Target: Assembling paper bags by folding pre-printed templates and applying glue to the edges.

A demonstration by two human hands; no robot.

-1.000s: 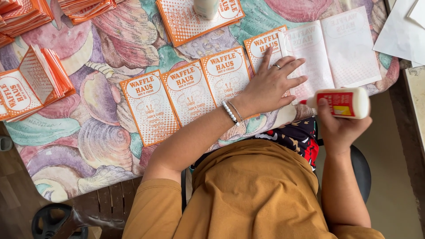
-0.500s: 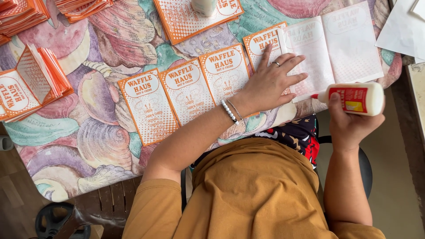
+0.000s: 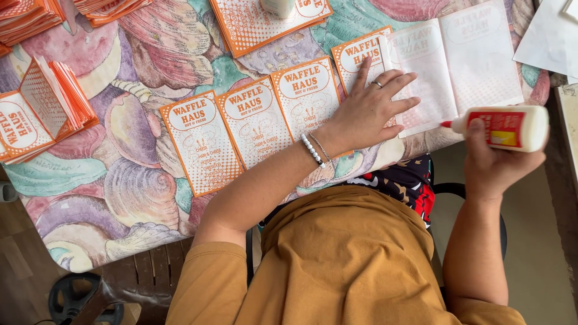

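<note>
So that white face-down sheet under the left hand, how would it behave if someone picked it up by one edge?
The white sheet would probably flop, since it looks like thin paper with print showing through. It seems light, so it could slide on the patterned tablecloth; the left hand lies flat on it. The right hand holds a glue bottle.

White bottle (image 3: 278, 6) cut off by top edge; orange stacks (image 3: 24, 18) too

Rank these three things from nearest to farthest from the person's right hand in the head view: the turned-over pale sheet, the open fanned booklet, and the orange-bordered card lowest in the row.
1. Turned-over pale sheet: just beside the right hand, at the table's right end.
2. Lowest orange-bordered card: mid-table, left end of the row.
3. Open fanned booklet: far left edge.
</note>
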